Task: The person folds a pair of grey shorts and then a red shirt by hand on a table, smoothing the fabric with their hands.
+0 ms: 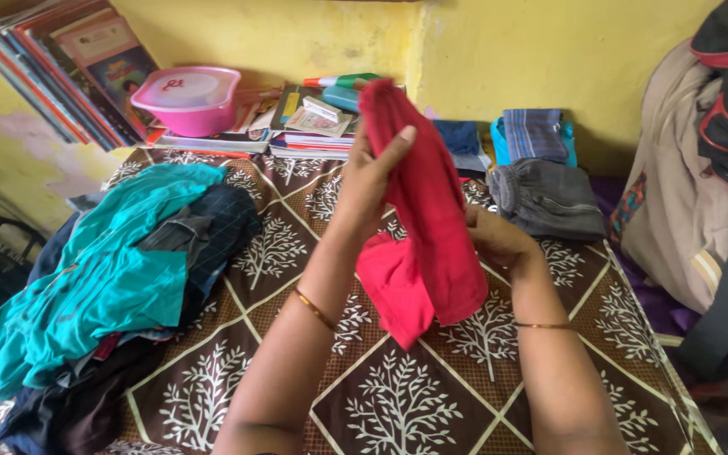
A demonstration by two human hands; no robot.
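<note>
Brown tree-patterned bedspread point(398, 396) carries a heap of teal and dark clothes point(103, 286) at left. Above its middle, the left hand point(372, 173) pinches the red cloth point(427, 219) near its top; its long axis runs upright, slightly tilted. The right hand point(499, 240) grips its lower edge, fingers curled closed.

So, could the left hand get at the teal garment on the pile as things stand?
Probably yes, but not freely: the left hand is raised and gripping the red cloth along with the right hand. The teal garment lies uncovered on top of the clothes pile, with nothing between.
</note>
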